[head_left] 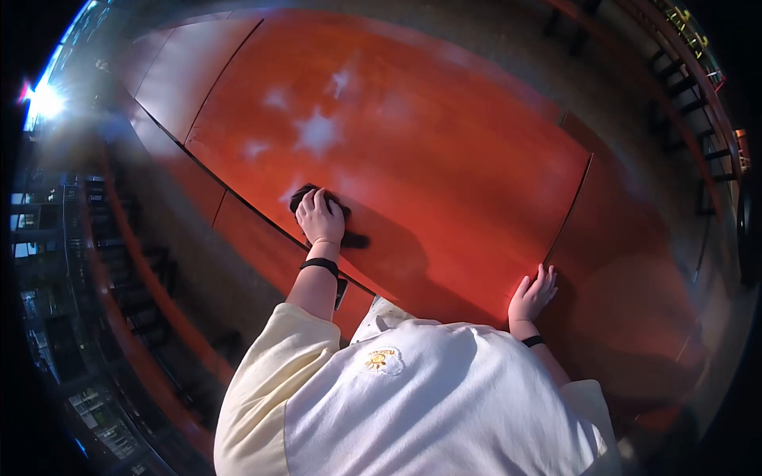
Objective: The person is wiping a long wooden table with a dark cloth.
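Observation:
My left hand [321, 217] presses down on a dark, bunched cloth [301, 195] on the red tabletop [444, 151], close to its left edge. The fingers curl over the cloth and hide most of it, so its full shape cannot be made out. Further right, my right hand [533, 295] lies on the tabletop near a dark seam, its fingers stretched out and holding nothing. Pale reflections spot the red surface beyond the cloth, and a shadow falls beside my left hand.
Dark seams divide the red surface into panels. A long reddish rail or bench [131, 246] runs along the left, and another [698, 71] curves along the upper right with dark bars beneath. Bright light glares at the upper left.

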Motion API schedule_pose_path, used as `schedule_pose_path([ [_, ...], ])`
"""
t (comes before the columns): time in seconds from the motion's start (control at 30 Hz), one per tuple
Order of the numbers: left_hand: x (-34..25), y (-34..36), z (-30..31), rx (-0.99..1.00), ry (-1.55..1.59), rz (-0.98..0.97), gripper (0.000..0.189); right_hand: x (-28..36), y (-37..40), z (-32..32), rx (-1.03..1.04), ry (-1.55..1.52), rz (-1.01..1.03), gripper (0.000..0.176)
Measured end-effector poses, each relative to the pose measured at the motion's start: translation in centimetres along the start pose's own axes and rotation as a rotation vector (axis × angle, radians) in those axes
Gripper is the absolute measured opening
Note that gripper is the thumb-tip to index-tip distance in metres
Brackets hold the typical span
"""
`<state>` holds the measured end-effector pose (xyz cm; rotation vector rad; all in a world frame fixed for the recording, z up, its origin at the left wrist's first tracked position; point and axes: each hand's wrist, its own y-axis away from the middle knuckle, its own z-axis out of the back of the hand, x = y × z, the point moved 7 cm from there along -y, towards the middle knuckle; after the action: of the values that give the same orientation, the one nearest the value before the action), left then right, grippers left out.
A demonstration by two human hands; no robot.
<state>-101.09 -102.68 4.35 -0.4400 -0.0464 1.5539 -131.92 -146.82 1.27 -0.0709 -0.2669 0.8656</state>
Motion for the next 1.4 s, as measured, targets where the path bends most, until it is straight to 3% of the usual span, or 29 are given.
schedule_pose_path([
  [0.07,0.1,-3.3,0.2,-0.039,-0.098,-0.012,0.024,-0.2,0.3,0.7,0.002,0.032,0.031,0.048],
  [0.33,1.6,-14.6,-3.6,0.036,-0.197,-0.007,0.029,-0.6,0.3,2.3,0.047,0.060,-0.029,0.050],
  [0.37,1.5,-16.2,-3.5,-0.057,-0.181,-0.050,0.029,-0.3,0.4,2.6,0.048,0.061,-0.015,0.049],
  [0.53,1.8,-24.3,-5.5,-0.151,-0.324,0.068,0.034,-0.1,0.2,3.0,0.043,0.073,0.008,0.049],
  [0.6,1.4,-23.7,-5.2,-0.151,-0.268,0.072,0.034,0.4,-0.2,3.1,0.058,0.073,0.006,0.050],
  [0.67,-1.2,-20.5,-3.5,-0.023,-0.225,-0.096,0.030,0.8,-0.4,3.7,0.065,0.070,0.010,0.051],
  [0.77,-4.7,-8.2,0.1,-0.001,0.106,-0.479,0.017,0.5,-0.1,3.3,0.030,0.054,-0.003,0.052],
  [0.83,-7.3,0.4,1.8,0.205,0.206,-0.619,0.021,0.6,-0.1,3.4,0.043,0.045,-0.006,0.052],
  [0.9,-10.6,4.8,3.9,0.255,0.320,-0.707,0.025,0.9,-0.2,3.6,0.053,0.046,-0.014,0.052],
  [1.1,-13.0,4.5,4.1,0.381,0.435,-1.034,0.035,1.1,-0.2,3.7,0.047,0.037,-0.001,0.052],
  [1.13,-12.7,2.8,3.6,0.324,0.425,-1.012,0.034,1.2,-0.2,3.8,0.047,0.029,0.005,0.052],
  [1.27,-8.2,-8.6,-0.3,0.067,0.179,-0.390,0.018,1.4,-0.4,4.1,0.002,0.010,0.022,0.051],
  [1.33,-3.7,-14.9,-2.9,0.015,0.026,-0.020,0.029,1.8,-0.6,4.6,0.077,0.010,0.014,0.052],
  [1.4,-1.7,-19.3,-3.7,0.131,0.131,0.333,0.042,2.0,-0.6,4.3,0.015,-0.004,-0.022,0.053],
])
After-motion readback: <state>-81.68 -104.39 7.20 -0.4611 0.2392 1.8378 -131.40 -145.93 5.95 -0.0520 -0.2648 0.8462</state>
